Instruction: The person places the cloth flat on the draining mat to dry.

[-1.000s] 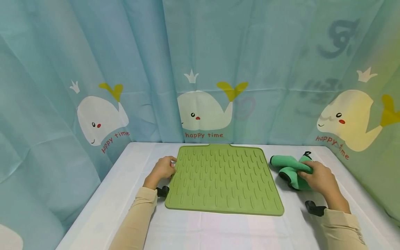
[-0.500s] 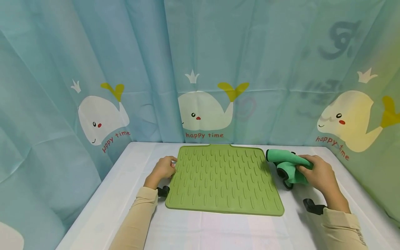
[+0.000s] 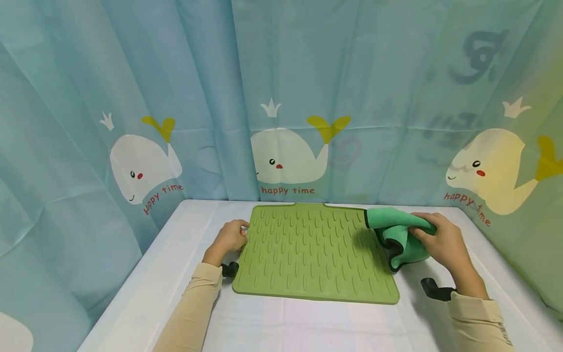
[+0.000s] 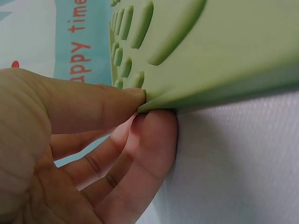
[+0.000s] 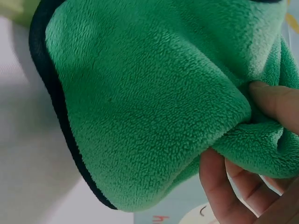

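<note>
A light green ridged silicone mat (image 3: 312, 254) lies on the white table. My left hand (image 3: 230, 237) pinches its left edge; in the left wrist view the thumb is on top of the mat edge (image 4: 196, 88) and the fingers are beneath it. A fluffy green towel (image 3: 402, 237) with black piping hangs bunched from my right hand (image 3: 442, 239). Its left part overlaps the mat's right edge in the head view. From the right wrist, the thumb (image 5: 275, 102) presses into a fold of the towel (image 5: 149, 102), with the fingers curled below.
The white tablecloth (image 3: 281, 327) shows in front of and beside the mat. Behind the table hangs a blue curtain (image 3: 211, 88) with printed whales. Black camera mounts (image 3: 437, 289) sit at both wrists.
My right hand has lifted the towel and brought it slightly left, over the mat's right edge, and the towel has begun to hang looser. The left hand and the mat have stayed in place.
</note>
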Motion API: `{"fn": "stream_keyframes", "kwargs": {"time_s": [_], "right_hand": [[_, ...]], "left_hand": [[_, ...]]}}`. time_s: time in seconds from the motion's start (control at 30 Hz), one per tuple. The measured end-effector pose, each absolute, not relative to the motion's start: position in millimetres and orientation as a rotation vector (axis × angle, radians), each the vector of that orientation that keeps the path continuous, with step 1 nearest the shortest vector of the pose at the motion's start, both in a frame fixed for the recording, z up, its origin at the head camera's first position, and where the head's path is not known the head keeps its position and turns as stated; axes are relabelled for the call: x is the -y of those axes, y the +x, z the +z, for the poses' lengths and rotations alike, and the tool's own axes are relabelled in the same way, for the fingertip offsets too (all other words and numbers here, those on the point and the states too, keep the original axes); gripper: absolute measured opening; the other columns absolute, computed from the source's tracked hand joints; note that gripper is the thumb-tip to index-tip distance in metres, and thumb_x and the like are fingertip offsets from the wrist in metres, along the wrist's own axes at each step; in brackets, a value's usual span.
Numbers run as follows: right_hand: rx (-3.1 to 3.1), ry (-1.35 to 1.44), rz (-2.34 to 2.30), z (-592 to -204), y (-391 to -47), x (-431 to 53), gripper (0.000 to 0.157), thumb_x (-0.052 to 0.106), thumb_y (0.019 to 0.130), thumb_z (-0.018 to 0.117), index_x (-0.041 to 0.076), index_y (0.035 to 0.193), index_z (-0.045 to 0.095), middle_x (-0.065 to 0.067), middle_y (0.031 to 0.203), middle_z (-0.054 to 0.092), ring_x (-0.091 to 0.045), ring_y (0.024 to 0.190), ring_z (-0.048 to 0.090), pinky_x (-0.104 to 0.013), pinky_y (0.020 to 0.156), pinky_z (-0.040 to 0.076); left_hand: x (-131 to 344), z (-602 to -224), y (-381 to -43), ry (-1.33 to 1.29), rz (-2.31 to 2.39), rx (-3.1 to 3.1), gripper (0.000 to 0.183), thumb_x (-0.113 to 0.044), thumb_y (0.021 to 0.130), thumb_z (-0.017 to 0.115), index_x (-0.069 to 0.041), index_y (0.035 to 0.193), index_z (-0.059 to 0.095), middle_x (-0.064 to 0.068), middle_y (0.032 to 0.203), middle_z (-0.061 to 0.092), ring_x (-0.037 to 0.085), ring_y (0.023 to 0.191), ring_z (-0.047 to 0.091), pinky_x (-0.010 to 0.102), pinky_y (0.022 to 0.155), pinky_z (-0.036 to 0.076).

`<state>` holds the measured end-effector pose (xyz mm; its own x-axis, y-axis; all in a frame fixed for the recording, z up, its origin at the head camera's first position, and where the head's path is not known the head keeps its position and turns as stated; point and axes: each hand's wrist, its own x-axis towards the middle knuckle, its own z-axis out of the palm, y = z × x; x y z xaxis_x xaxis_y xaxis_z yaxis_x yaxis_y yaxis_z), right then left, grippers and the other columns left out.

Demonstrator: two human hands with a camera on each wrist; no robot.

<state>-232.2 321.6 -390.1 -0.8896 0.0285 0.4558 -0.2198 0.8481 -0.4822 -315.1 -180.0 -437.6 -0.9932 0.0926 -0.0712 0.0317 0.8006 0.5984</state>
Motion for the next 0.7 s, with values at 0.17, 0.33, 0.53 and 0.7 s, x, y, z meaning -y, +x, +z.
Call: {"fn": "stream_keyframes", "kwargs": {"time_s": [0.17,0.33,0.53,0.7], "right_hand": [[2.549,0.15,0.791,-385,-231,-312,0.034,0.02,0.09,0.068,0.007,0.121,0.065,-0.018,0.115,0.063,-0.035,0.103,0.056,-0.047,0.079,0.041],[2.517,0.167,0.816,-382,-230,-302,0.034,0.023,0.09,0.068,0.011,0.122,0.065,-0.016,0.118,0.063,-0.031,0.106,0.054,-0.044,0.083,0.04],[2.466,0.191,0.838,-381,-230,-290,0.033,0.026,0.09,0.069,0.015,0.12,0.068,-0.01,0.118,0.065,-0.011,0.103,0.051,-0.025,0.079,0.037],[2.471,0.198,0.887,-381,-230,-277,0.033,0.025,0.091,0.067,0.014,0.122,0.066,-0.01,0.121,0.062,-0.019,0.105,0.054,-0.028,0.079,0.041]], "left_hand": [[181,-437,-314,0.076,0.961,-2.872,0.049,0.003,0.081,0.059,-0.004,0.13,0.058,0.004,0.077,0.058,0.011,0.051,0.049,0.024,0.048,0.04],[182,-437,-314,0.092,0.943,-2.889,0.048,0.003,0.082,0.058,-0.004,0.13,0.058,0.004,0.076,0.058,0.012,0.052,0.05,0.024,0.048,0.04],[181,-437,-314,0.101,0.933,-2.907,0.048,0.003,0.082,0.056,-0.004,0.129,0.059,0.004,0.076,0.059,0.013,0.052,0.049,0.026,0.049,0.04],[180,-438,-315,0.077,0.947,-2.9,0.048,0.003,0.083,0.056,-0.005,0.13,0.058,0.004,0.076,0.06,0.012,0.051,0.048,0.025,0.049,0.039]]}}
